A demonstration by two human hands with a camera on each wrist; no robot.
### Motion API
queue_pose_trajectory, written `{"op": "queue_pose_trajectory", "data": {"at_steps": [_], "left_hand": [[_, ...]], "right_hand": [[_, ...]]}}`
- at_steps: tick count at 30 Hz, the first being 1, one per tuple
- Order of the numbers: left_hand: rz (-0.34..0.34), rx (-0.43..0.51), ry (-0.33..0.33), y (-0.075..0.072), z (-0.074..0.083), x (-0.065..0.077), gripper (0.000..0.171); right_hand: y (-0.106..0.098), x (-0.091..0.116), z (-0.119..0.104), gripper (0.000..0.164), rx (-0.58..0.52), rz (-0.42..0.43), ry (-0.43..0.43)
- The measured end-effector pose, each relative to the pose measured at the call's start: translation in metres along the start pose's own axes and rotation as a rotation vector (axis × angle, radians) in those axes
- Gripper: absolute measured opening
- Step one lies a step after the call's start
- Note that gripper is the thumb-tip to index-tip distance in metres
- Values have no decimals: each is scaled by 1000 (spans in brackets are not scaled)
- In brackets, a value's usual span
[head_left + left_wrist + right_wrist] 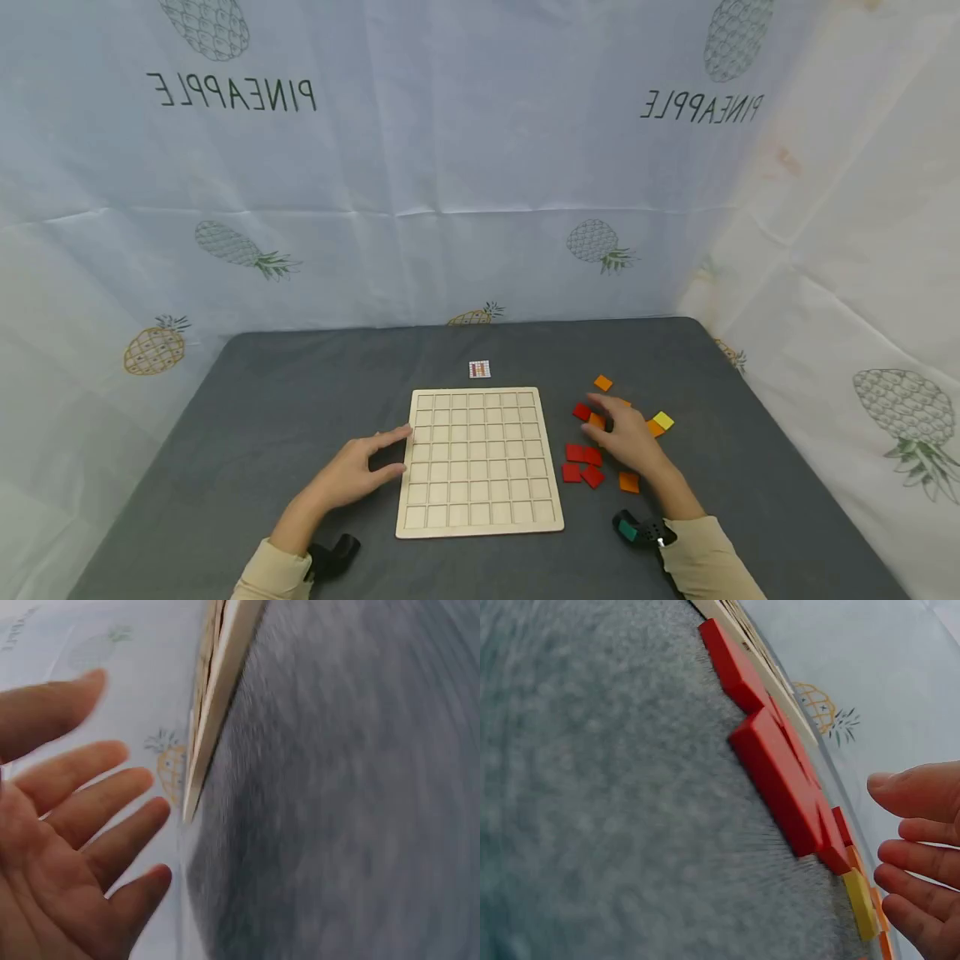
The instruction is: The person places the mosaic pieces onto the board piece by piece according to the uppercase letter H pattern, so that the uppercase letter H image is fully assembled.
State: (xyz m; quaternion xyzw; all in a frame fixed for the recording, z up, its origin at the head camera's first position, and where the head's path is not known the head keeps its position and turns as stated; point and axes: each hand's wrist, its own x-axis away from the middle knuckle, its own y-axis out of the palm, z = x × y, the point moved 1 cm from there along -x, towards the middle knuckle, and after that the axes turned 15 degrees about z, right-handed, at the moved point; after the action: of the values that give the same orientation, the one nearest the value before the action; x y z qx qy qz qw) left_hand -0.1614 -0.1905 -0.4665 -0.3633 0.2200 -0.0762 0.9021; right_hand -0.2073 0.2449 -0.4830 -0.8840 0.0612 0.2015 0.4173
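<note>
Neatly gridded board (477,460), pale, round-cornered

The head camera looks forward and down from above the table (172,508), far enough back to take in the left hand (347,475), the right hand (632,440), the board (477,464) and the patterned cloth (480,167) beyond. The left wrist camera sits low and close, turned sideways, facing past its hand and the board's edge to the cloth; the right wrist one, also low and tilted, faces red tiles (776,784) at close range, which the head view shares, while the board shows in all three
</note>
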Motion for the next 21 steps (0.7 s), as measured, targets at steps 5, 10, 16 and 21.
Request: {"op": "queue_pose_trajectory", "data": {"at_steps": [5, 10, 16, 21], "left_hand": [[-39, 46, -13, 9, -9, 1, 54], [-37, 80, -48, 14, -15, 1, 58], [-19, 116, -85, 16, -16, 5, 60], [-12, 132, -104, 17, -14, 6, 61]], "right_hand": [[6, -1, 4, 57, -3, -12, 20], [6, -3, 5, 55, -2, 14, 12], [8, -4, 6, 52, -1, 24, 25], [9, -5, 7, 47, 2, 49, 37]]}}
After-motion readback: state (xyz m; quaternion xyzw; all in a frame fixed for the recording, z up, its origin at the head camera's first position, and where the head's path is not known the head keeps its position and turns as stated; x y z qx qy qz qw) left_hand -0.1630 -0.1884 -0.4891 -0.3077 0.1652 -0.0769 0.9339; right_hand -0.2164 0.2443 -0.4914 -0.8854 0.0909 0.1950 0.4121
